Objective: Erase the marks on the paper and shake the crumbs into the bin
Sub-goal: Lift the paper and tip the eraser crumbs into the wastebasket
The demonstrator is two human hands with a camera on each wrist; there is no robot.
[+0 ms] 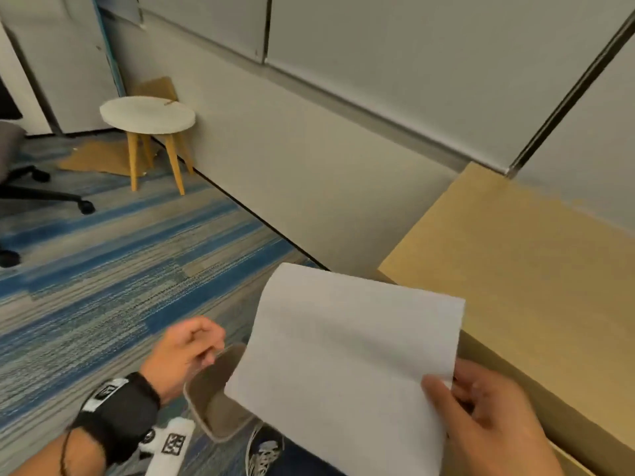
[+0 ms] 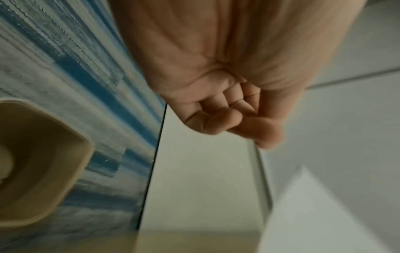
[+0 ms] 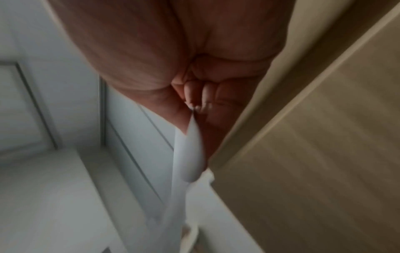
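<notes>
A white sheet of paper hangs tilted in the air, and its lower edge covers part of the bin. My right hand pinches the sheet's lower right corner between thumb and fingers; the right wrist view shows the paper edge-on, leaving that hand. The beige bin stands on the carpet under the sheet's left side. My left hand hovers just left of the paper above the bin's rim, fingers curled. In the left wrist view the hand holds nothing visible, with the bin below it.
A tan wooden table runs along the right, against grey wall panels. My shoe is beside the bin. Farther left stand a round white stool and an office chair base on blue striped carpet.
</notes>
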